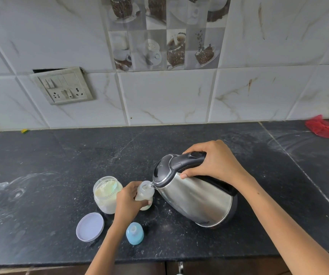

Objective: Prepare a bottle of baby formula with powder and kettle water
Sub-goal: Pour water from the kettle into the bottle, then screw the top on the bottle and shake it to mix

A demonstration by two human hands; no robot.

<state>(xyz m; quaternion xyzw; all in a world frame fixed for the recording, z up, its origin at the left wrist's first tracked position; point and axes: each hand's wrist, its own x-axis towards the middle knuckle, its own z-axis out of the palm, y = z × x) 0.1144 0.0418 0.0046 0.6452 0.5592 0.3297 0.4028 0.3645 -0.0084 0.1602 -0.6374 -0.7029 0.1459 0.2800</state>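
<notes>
Right hand [217, 163] is gripping the tilted kettle [195, 195] by its handle, spout touching the baby bottle [144, 193] mouth; left hand [127, 201] is clamping the bottle, powder jar [106, 193] just beside.

I see the surface [40, 165] lying bare to the left and behind the kettle [195, 197], up to the wall. In front of me things crowd together: the powder jar [106, 195], the bottle [145, 193], the jar lid [90, 226] and the blue cap [134, 233] leave only narrow gaps. A red cloth [324, 128] sits far right.
</notes>
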